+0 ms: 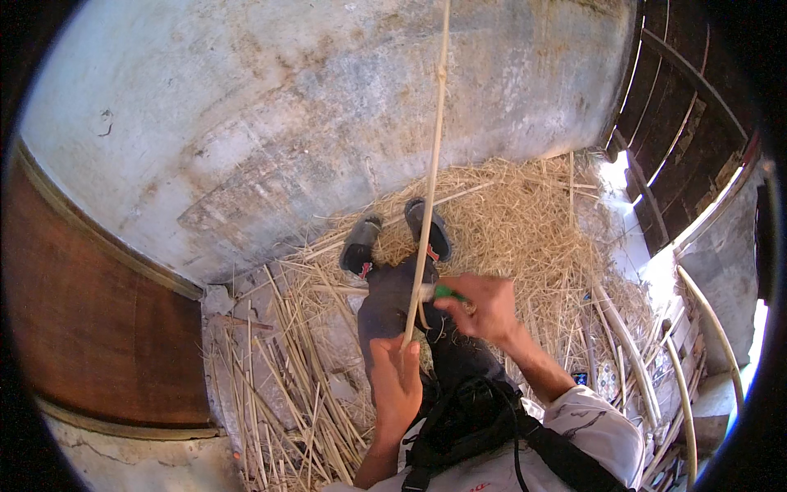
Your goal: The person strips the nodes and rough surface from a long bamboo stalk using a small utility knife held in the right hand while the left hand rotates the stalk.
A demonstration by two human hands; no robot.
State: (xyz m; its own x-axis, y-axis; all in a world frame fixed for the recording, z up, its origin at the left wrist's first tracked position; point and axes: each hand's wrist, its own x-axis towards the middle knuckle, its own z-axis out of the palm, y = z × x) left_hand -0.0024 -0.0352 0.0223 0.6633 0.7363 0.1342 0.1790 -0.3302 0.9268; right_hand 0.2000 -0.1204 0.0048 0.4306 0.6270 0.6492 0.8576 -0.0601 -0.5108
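Observation:
A long, thin bamboo strip [433, 164] rises from my lap past the top of the view. Near its lower end my left hand [399, 377] is closed round it, thumb along the strip. My right hand [488, 307], slightly blurred, grips a knife [445, 292] by its green handle. The short pale blade meets or crosses the strip just above my left hand; exact contact is hard to make out. A thin curled shaving [422, 316] hangs beside the strip below the blade. Both hands are over my dark trousers [385, 307].
Shavings [525, 221] pile up round my dark shoes [361, 246]. Many split strips [287, 377] lie on the floor at left. A stained wall [328, 107] stands ahead, a brown wooden panel [106, 303] at left. Curved poles [684, 394] lean at right.

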